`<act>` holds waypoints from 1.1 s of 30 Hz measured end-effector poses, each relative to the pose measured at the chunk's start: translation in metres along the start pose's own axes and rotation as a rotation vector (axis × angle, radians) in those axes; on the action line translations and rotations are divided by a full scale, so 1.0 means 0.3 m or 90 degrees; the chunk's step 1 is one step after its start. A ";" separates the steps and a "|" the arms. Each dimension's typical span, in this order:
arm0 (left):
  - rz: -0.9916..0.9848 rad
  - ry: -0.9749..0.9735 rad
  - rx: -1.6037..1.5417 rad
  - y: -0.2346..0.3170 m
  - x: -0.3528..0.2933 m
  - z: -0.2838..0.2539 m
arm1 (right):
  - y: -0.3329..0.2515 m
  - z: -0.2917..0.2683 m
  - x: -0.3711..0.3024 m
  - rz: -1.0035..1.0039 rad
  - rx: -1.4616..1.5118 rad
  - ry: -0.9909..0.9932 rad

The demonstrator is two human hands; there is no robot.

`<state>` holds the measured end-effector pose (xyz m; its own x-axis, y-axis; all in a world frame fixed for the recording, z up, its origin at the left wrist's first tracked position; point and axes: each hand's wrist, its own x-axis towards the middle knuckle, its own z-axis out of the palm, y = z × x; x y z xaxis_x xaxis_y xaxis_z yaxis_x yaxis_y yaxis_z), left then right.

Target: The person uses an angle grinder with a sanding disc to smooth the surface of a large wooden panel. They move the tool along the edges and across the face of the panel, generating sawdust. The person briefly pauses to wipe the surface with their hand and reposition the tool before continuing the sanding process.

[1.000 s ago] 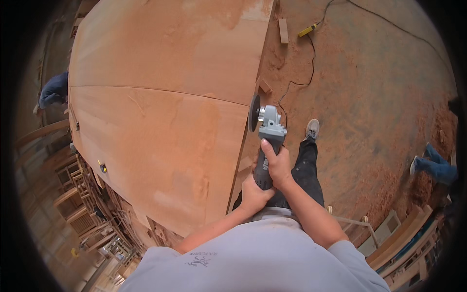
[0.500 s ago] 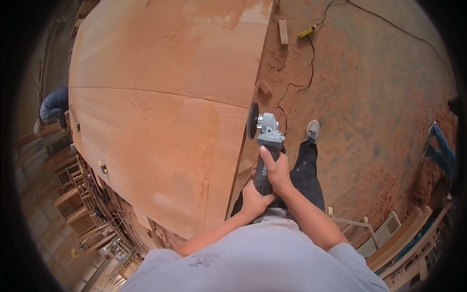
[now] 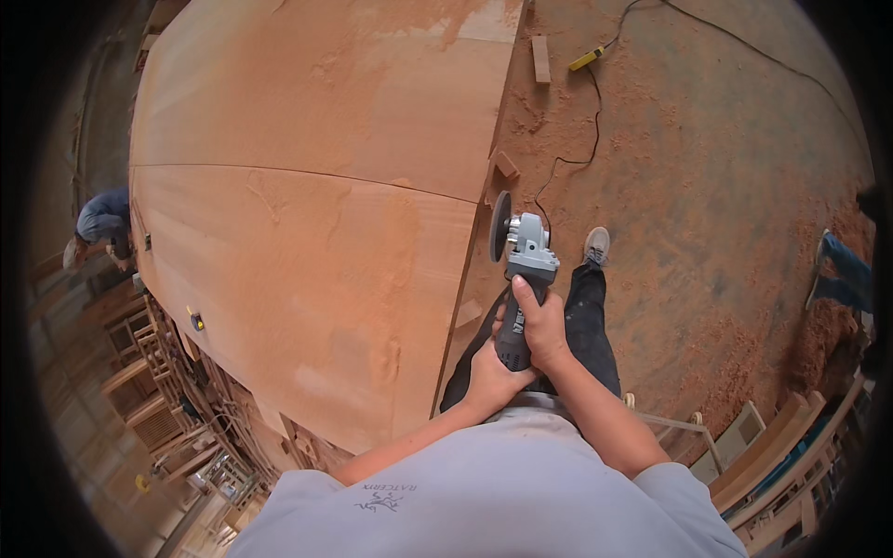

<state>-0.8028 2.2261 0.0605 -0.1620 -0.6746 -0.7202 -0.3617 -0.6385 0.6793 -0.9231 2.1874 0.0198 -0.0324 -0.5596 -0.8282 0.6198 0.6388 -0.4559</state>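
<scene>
Both my hands are wrapped round a grey and black angle grinder (image 3: 530,249), held in front of my waist. My left hand (image 3: 493,377) grips the rear of its body. Further forward, my right hand (image 3: 542,325) closes round the black body, its thumb lying along the top. The grinder's dark round disc (image 3: 500,226) stands on edge to the left of its metal head, just right of the tabletop's edge and apart from the wood. The large wooden tabletop (image 3: 307,251) is strewn with reddish sawdust, and a seam runs across it.
A black cord (image 3: 597,121) runs over the dusty floor to a yellow power strip (image 3: 586,59). Wood offcuts (image 3: 541,60) lie beside the tabletop. A tape measure (image 3: 195,320) rests on it. One person (image 3: 104,219) bends at far left; another's leg (image 3: 845,272) shows at right. Boards (image 3: 772,446) stand lower right.
My hands have shifted the grinder slightly right, drawing its disc away from the tabletop's edge. The person at far left has bent differently, and the leg at far right has moved.
</scene>
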 end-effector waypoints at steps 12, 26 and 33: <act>-0.054 0.010 -0.049 -0.076 -0.006 0.009 | -0.020 0.007 0.001 0.011 -0.010 -0.054; -0.068 0.033 -0.065 -0.041 0.017 0.036 | -0.065 0.000 0.012 0.000 -0.055 -0.051; -0.067 0.038 -0.033 -0.029 0.019 0.024 | -0.053 0.006 0.020 -0.029 -0.034 -0.063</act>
<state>-0.8070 2.2303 0.0494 -0.0703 -0.6231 -0.7790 -0.3258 -0.7238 0.6083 -0.9316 2.1730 0.0226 0.0195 -0.6360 -0.7714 0.5771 0.6372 -0.5108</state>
